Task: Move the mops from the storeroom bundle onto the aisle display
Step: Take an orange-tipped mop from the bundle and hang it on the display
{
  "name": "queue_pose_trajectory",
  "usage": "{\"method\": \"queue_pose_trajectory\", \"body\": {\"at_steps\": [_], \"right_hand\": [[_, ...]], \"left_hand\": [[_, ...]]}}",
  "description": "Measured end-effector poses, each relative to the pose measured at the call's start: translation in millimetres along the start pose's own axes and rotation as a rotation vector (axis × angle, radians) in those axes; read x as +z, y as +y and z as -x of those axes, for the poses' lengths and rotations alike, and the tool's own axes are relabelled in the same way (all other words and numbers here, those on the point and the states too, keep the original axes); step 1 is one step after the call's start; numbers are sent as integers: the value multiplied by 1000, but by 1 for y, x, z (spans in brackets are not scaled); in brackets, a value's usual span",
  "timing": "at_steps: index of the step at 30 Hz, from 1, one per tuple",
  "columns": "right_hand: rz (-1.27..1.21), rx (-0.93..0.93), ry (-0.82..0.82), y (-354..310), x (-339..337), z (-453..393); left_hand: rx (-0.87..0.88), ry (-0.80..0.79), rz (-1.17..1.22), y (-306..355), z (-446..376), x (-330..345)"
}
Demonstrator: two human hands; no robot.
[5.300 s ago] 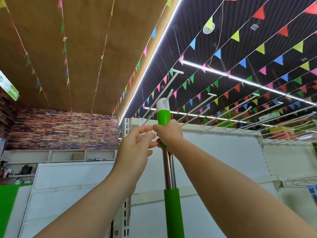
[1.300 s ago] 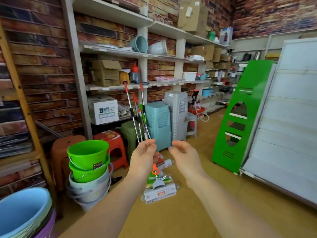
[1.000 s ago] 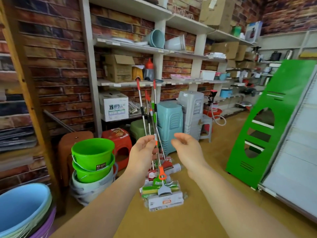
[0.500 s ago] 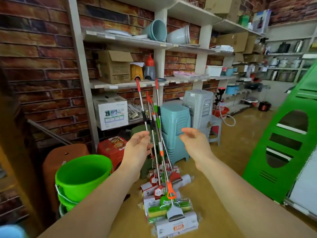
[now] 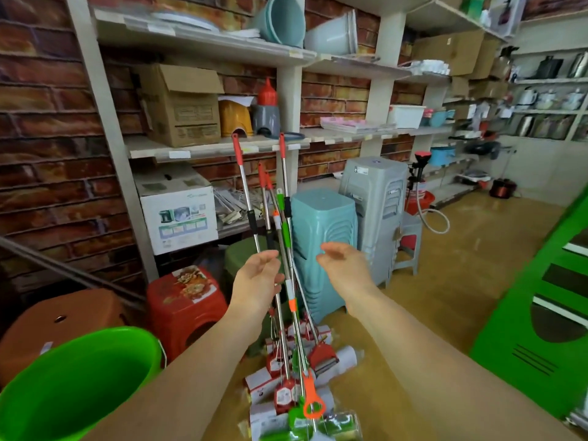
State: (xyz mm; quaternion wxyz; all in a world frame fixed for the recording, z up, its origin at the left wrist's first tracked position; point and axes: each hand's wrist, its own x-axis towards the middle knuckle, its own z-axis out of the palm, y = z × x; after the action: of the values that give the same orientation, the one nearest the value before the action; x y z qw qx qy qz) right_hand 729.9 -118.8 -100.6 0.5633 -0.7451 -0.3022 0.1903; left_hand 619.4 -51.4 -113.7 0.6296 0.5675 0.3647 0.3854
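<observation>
Leaning mops (image 5: 288, 246) stand between the loosely spread left hand (image 5: 256, 283) and right hand (image 5: 345, 268).

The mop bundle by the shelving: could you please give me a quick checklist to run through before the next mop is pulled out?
1. Left hand free to grasp: ok, open beside the poles.
2. Right hand free: ok, open, holding nothing.
3. Mop bundle within reach: ok.
4. One pole singled out: not ok, the poles cross.
5. Mop heads free of each other: cannot tell.
6. Green bucket clear of the pull: cannot tell.
</observation>
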Motion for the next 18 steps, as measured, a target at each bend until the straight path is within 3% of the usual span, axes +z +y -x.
{"method": "queue_pose_trajectory", "body": {"at_steps": [9, 18], "right_hand": [[62, 36, -38, 12, 28, -134], [33, 112, 22, 12, 79, -230]], "left_hand": [[-62, 14, 7, -8, -131, 32], [-84, -30, -18, -9, -259, 22]]}}
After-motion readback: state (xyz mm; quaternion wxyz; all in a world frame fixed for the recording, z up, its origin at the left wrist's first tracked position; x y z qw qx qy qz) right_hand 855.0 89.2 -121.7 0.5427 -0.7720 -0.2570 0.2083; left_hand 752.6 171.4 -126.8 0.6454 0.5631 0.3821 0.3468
